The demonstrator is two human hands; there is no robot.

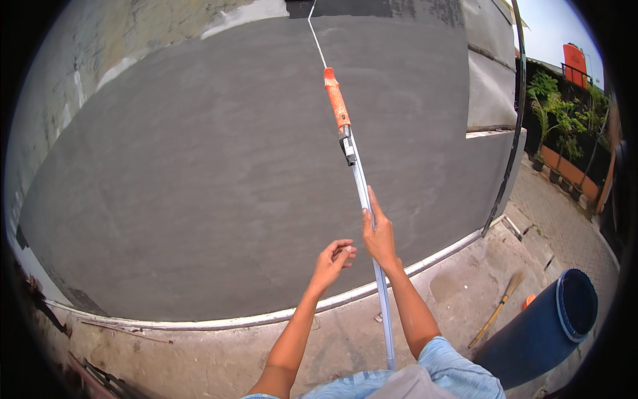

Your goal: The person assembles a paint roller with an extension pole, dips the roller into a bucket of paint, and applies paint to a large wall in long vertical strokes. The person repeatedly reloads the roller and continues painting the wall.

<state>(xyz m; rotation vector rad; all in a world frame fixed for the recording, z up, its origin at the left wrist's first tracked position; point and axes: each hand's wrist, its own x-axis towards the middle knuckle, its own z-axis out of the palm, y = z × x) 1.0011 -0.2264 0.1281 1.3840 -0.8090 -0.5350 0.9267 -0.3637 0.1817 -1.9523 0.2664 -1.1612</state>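
Note:
My right hand [380, 234] grips a long pale-blue pole [383, 304] that runs from near my body up in front of a wall. At the pole's upper part is an orange roller handle [337, 102], joined to it by a dark and silvery fastening [348, 147]. A thin white metal rod [316, 40] leads up from the handle; its far end is out of the frame. To the left of the pole my left hand [335, 262] hangs with fingers loosely curled and apart, holding nothing. Behind both hands is the large grey wall [224, 164].
A white pipe [279, 316] follows the foot of the wall. On the right stand a blue barrel [538, 334] and a straw broom [498, 309]. A dark upright pole [517, 124] rises at the wall's right end. Thin sticks [129, 331] lie at the lower left, near a person's leg [52, 319].

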